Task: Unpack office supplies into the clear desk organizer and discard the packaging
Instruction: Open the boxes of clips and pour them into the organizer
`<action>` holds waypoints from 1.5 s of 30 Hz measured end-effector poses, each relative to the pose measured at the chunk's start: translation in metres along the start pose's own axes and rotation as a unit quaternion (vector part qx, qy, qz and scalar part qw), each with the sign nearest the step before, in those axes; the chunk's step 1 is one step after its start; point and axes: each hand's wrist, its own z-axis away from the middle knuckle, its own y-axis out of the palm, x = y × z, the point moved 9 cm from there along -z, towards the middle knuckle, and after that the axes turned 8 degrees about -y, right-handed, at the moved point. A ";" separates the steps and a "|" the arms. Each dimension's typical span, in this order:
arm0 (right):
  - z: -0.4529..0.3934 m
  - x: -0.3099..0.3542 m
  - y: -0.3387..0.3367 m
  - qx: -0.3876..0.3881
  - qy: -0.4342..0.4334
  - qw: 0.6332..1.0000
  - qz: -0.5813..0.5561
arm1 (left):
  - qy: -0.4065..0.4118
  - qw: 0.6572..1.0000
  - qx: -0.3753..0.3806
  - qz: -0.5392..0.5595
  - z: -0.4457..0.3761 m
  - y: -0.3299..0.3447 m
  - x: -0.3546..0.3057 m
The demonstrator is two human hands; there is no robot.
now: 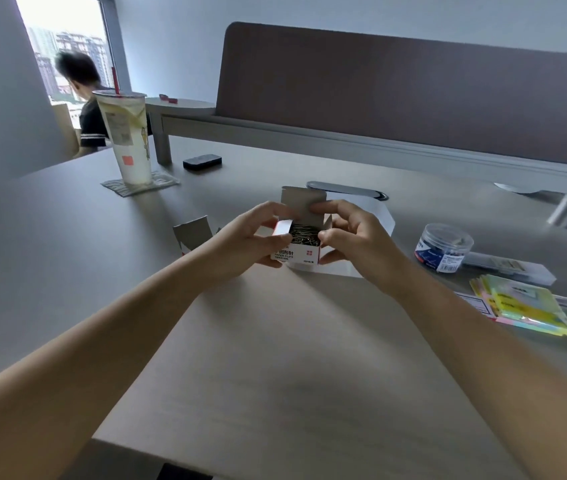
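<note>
A person's two bare hands hold an opened paper clip box (296, 252) above the middle of a pale wood-grain desk (275, 341) in an office. The left hand (251, 237) grips the box's left side, fingers curled around a side flap; the right hand (351, 233) pinches the raised lid flap and steadies the right side. Metal paper clips (304, 234) fill the open top. Behind the box stands a clear organizer (375, 216), partly hidden by the hands. Another opened carton (193, 232) sits just left of the hands. To the right lie a round clear tub (443, 247), a long clear case (510, 268) and pastel sticky-note packs (524, 306). At the desk's far left a tall drink cup (128, 136) stands on a coaster (140, 183), near a small black block (202, 162). A brown partition screen (413, 91) backs the desk; another person (86, 98) sits by a bright window (63, 46) overlooking towers.
</note>
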 end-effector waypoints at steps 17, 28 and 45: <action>-0.060 0.007 -0.035 -0.051 -0.037 0.997 0.044 | 0.026 1.000 0.005 -0.006 -0.076 -0.027 -0.026; -0.079 -0.020 -0.048 -0.064 -0.029 0.995 0.065 | 0.037 0.999 0.006 -0.007 -0.115 -0.029 -0.015; -0.073 -0.025 -0.042 -0.054 -0.053 0.982 0.173 | 0.063 0.993 -0.042 -0.089 -0.118 -0.030 0.000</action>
